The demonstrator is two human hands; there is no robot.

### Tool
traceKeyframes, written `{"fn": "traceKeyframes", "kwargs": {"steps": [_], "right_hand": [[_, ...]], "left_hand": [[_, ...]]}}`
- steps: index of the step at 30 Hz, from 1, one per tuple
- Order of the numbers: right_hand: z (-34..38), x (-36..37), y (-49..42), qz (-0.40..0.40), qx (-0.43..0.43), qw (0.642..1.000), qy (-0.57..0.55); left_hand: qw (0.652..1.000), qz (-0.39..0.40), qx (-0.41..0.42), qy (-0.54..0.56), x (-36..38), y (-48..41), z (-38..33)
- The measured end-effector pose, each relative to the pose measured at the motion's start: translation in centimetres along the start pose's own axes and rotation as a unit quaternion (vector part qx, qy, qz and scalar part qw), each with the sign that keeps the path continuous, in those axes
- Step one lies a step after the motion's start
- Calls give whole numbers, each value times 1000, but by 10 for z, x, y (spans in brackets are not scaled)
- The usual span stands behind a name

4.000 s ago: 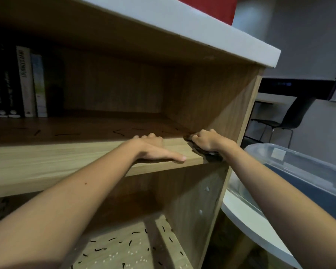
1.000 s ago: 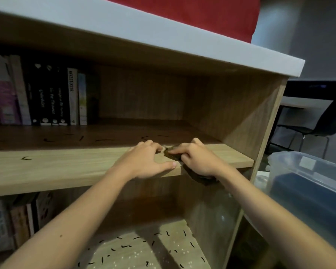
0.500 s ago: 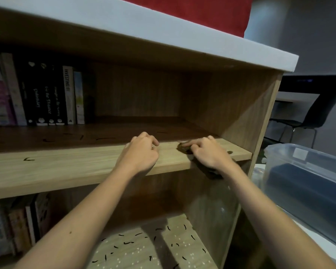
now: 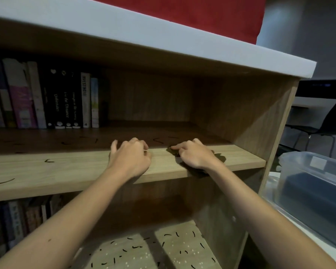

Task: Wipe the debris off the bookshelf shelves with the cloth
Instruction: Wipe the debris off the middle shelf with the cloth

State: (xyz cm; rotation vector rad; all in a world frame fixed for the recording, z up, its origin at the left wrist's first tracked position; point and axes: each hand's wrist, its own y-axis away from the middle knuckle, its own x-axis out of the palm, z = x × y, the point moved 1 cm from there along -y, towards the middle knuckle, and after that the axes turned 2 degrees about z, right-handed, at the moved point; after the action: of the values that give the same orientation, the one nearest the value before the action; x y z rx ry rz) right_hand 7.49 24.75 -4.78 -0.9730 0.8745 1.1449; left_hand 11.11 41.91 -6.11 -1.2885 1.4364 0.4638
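A wooden bookshelf fills the view, and its middle shelf [image 4: 76, 167] carries thin dark debris strands [image 4: 49, 161] along the front and further back. My right hand [image 4: 194, 155] presses a dark cloth [image 4: 220, 157] onto the shelf's front edge; the cloth shows only at my fingertips and beside my wrist. My left hand [image 4: 131, 159] rests on the shelf just left of it with fingers curled, holding nothing that I can see. The lower shelf [image 4: 144, 251] is strewn with several dark strands and pale specks.
Upright books [image 4: 66, 101] stand at the back left of the middle shelf, and more books [image 4: 14, 222] fill the lower left. A clear plastic bin [image 4: 314, 189] sits to the right of the bookshelf. A black chair [image 4: 322, 125] stands behind it.
My right hand with the cloth slid left along the shelf's front edge from the right corner. My left hand drew back and curled its fingers. The two hands now sit a little further apart.
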Motion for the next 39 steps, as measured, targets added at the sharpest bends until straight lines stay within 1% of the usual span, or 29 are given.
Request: {"fn": "traceKeyframes", "kwargs": {"steps": [1,3,5,7,9,11,12,14,18,20,22,23,26,28,30,32,34,35,37,39], "right_hand": [[6,6,4,5,-36,999,11],[11,8,13,38,-84,995,-30],[1,0,-1,44,-71,994,-71],[-3,0,-27,45,-27,998,-28],[11,4,-55,66,-9,998,23],[27,10,-77,83,-3,996,18],[31,12,-86,84,-7,996,7],[32,12,-86,86,-39,995,27],[5,11,-54,51,-94,991,76],[4,9,-55,56,-94,992,66],[15,8,-75,84,-81,992,56],[21,10,-90,92,-63,991,68],[34,22,-116,76,-14,991,111],[31,18,-102,77,-34,992,99],[23,9,-78,85,-63,993,46],[17,4,-66,95,-73,992,29],[21,5,-72,99,-67,992,36],[25,8,-84,94,-50,994,39],[35,18,-107,71,-14,996,52],[40,26,-118,61,-4,996,67]], "left_hand": [[1000,18,0,-9,1,-1,-3],[999,32,-5,-13,3,-4,-4],[999,41,-4,-24,4,-3,-3],[998,47,-2,-31,4,-3,-2],[998,52,-5,-27,4,-4,-1],[998,54,-5,-17,5,-4,0],[998,54,-5,-13,4,-4,0],[999,52,-8,-4,4,-3,1],[999,48,-3,-10,5,-5,1],[999,47,3,-22,6,-5,1],[998,49,13,-30,6,-5,0],[998,51,14,-29,7,-5,1],[998,51,13,-17,6,-6,3],[998,56,16,-14,6,-5,3],[998,59,21,-17,6,-6,3],[998,58,20,-19,5,-7,4],[998,58,23,-18,6,-6,3],[998,56,24,-18,6,-6,3],[998,58,21,-15,4,-6,3],[998,57,14,-15,4,-5,2]]}}
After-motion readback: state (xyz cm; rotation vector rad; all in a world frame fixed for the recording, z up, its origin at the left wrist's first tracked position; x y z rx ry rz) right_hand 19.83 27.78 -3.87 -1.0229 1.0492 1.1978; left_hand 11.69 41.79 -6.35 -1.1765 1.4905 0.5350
